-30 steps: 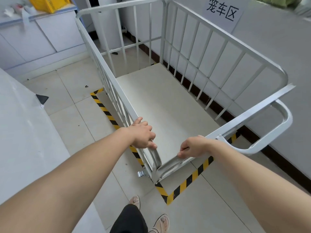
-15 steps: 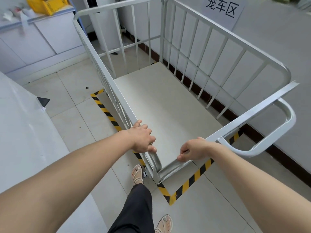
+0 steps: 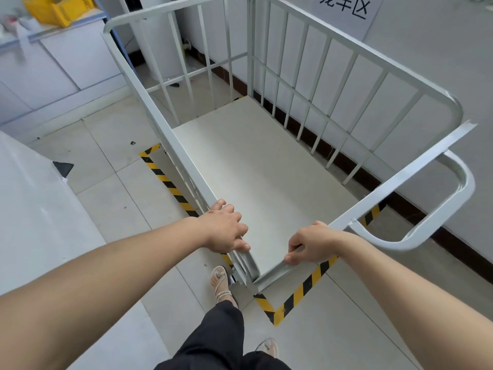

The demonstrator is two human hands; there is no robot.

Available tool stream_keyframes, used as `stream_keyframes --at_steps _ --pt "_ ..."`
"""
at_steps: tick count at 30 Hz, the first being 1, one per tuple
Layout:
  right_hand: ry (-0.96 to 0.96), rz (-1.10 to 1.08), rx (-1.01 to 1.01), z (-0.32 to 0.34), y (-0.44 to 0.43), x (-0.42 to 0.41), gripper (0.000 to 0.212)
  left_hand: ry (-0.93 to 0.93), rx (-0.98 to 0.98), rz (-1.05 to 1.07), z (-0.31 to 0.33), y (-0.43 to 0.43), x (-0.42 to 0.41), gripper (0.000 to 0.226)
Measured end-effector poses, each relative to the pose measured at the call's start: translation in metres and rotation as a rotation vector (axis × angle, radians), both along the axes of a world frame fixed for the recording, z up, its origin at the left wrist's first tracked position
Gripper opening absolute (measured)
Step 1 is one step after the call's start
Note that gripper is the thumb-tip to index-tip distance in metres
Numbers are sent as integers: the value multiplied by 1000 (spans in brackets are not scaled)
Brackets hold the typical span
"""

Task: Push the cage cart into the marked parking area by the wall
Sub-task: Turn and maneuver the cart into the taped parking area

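Observation:
The white barred cage cart (image 3: 314,84) stands against the grey wall, its flat deck empty. My left hand (image 3: 226,231) grips the near end of the cart's left top rail. My right hand (image 3: 310,245) holds the near cross rail close to the same corner. Yellow-and-black floor tape (image 3: 298,292) marks the parking area; it shows along the cart's left side and near end. The cart's near corner and a caster sit about on the tape line. A white sign with black characters (image 3: 346,9) hangs on the wall above the cart.
A white table (image 3: 40,209) fills the left. White cabinets (image 3: 61,60) with a yellow bin (image 3: 58,6) stand at the far left. A curved handle (image 3: 440,225) juts from the cart's right near side. My left foot (image 3: 221,284) is beside the cart's near corner.
My left foot has stepped forward to beside the cart's near corner. The cart has rolled slightly farther into the taped area. Both hands keep their grip.

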State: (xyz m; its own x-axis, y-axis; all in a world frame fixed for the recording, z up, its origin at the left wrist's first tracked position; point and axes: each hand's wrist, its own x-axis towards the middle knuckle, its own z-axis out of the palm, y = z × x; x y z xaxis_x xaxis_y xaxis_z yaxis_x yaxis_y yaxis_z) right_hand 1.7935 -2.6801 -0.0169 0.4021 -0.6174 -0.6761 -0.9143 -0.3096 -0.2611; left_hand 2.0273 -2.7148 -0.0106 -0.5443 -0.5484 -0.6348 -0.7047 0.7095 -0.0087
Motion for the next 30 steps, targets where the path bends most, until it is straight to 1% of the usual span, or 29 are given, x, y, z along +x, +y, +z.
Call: stream_keyframes --at_steps 10,15,22,30 --pt "-5 -21 -3 -1 4 -2 44 12 6 -15 -1 2 -1 56" --pt "-22 -33 -19 -9 5 -4 34 34 -9 -18 -3 3 3 55" --pt "-39 -38 -36 -10 4 -4 33 66 4 6 -3 4 4 55" --pt "16 -24 1 -5 2 -2 27 87 17 20 -1 3 3 57"
